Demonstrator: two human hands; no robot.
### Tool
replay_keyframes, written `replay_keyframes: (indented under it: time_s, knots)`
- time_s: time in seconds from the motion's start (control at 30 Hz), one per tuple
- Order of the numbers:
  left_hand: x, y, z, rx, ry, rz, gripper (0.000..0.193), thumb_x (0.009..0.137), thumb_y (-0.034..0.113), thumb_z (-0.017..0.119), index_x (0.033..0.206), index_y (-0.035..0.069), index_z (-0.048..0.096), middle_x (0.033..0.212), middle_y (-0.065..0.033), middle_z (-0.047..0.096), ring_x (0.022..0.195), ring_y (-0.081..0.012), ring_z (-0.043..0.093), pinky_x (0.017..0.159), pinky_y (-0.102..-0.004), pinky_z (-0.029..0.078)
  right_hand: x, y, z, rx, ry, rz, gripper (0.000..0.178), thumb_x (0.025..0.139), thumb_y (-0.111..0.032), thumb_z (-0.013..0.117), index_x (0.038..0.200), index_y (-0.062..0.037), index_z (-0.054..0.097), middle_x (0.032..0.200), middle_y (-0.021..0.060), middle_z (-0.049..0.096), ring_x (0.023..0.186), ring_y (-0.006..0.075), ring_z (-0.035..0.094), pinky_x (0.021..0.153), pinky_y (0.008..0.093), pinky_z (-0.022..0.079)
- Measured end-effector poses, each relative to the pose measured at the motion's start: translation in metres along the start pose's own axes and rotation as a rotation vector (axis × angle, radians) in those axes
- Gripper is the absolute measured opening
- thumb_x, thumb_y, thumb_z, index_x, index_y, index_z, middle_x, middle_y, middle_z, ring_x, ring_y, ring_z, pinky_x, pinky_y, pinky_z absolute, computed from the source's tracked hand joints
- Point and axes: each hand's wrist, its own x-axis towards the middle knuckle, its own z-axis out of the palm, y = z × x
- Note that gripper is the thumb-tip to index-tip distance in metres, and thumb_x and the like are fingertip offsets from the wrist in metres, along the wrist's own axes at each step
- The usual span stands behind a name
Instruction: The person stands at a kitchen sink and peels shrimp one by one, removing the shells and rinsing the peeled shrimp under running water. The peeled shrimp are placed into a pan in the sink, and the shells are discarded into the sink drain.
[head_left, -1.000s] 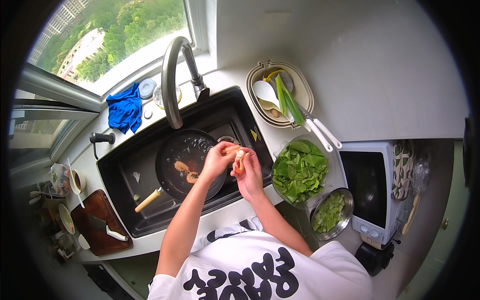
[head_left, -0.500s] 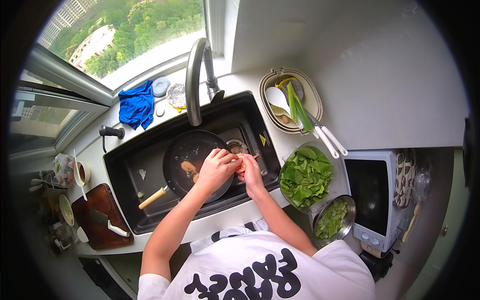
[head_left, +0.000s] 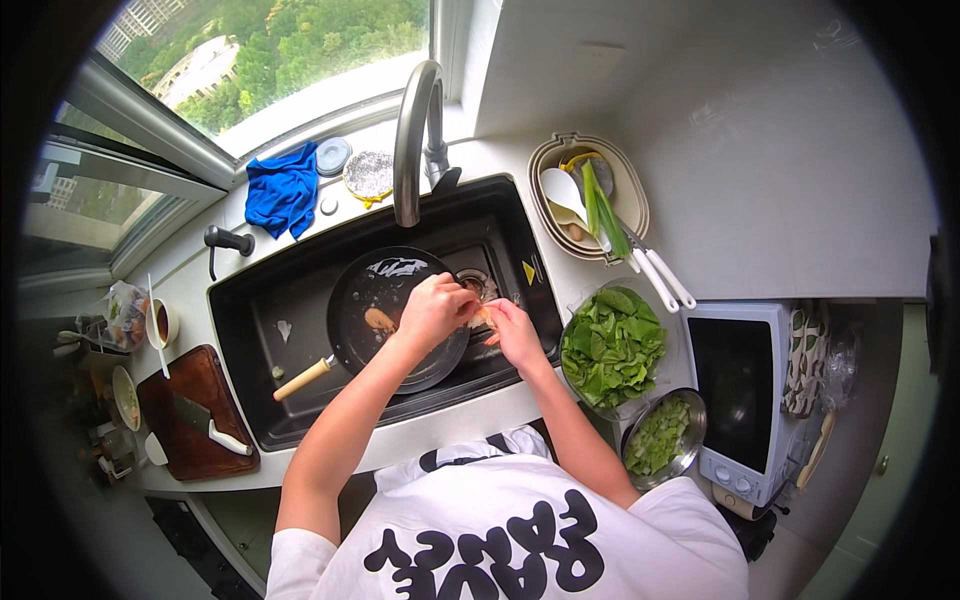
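Both hands meet over the black sink (head_left: 300,400), arms bent in from below. The left hand (head_left: 432,312) and the right hand (head_left: 515,335) pinch one small pink shrimp (head_left: 484,317) between their fingertips, just above the edge of a dark frying pan (head_left: 375,290). The shrimp looks pale orange and curled. One more shrimp (head_left: 380,320) lies in the pan. Two bowls of greens sit to the right: a big bowl (head_left: 612,347) and a small metal bowl (head_left: 662,437).
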Motion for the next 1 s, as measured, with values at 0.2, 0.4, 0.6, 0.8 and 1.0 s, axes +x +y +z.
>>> replay_keyframes:
  time_s: [0.2,0.4,0.6,0.8,1.0]
  knots:
    - [0.002,-0.006,0.001,-0.302,-0.028,-0.437,0.013,0.087,0.011,0.08,0.096,0.001,0.079,0.079,-0.012,0.073,0.071,-0.0177,0.068,0.067,-0.0315,0.056,-0.012,-0.017,0.005,0.125,-0.073,0.003,0.018,0.109,-0.019,0.058,0.115,-0.0024,0.062,0.093,-0.0001,0.066,0.077,0.0051,0.059,0.066,0.0213,0.049]
    - [-0.012,-0.024,0.024,-0.843,-0.205,-0.758,0.014,0.095,0.012,0.075,0.101,-0.001,0.076,0.088,-0.0002,0.073,0.08,-0.0072,0.066,0.074,-0.0254,0.054,-0.005,-0.001,-0.002,0.521,-0.033,0.066,0.017,0.105,-0.021,0.067,0.111,-0.006,0.061,0.089,-0.0001,0.065,0.07,0.0062,0.059,0.061,0.0198,0.045]
    - [-0.029,-0.018,0.05,-0.879,-0.225,-0.976,0.01,0.091,0.011,0.075,0.095,0.002,0.077,0.087,-0.0017,0.074,0.077,-0.008,0.063,0.07,-0.0258,0.052,0.015,0.037,0.009,0.439,0.262,-0.014,0.015,0.103,-0.016,0.07,0.104,-0.006,0.058,0.09,0.0026,0.065,0.071,0.0069,0.061,0.061,0.0208,0.046]
    - [-0.021,0.0,0.029,-0.472,-0.124,-0.867,0.016,0.085,0.016,0.081,0.092,0.001,0.08,0.075,-0.0126,0.076,0.069,-0.0155,0.072,0.068,-0.0314,0.056,0.034,0.08,0.003,0.097,0.543,-0.158,0.016,0.104,-0.016,0.068,0.105,-0.0045,0.057,0.087,0.0025,0.066,0.062,0.0043,0.053,0.053,0.0211,0.04]
    - [0.007,0.013,0.037,-0.32,-0.008,-0.351,0.036,0.09,-0.002,0.065,0.125,0.003,0.073,0.121,-0.0187,0.07,0.105,-0.035,0.07,0.089,-0.0418,0.057,0.02,0.05,-0.004,0.167,0.39,0.112,0.019,0.108,-0.024,0.061,0.106,-0.0048,0.059,0.082,0.002,0.066,0.061,0.006,0.054,0.051,0.0208,0.039]
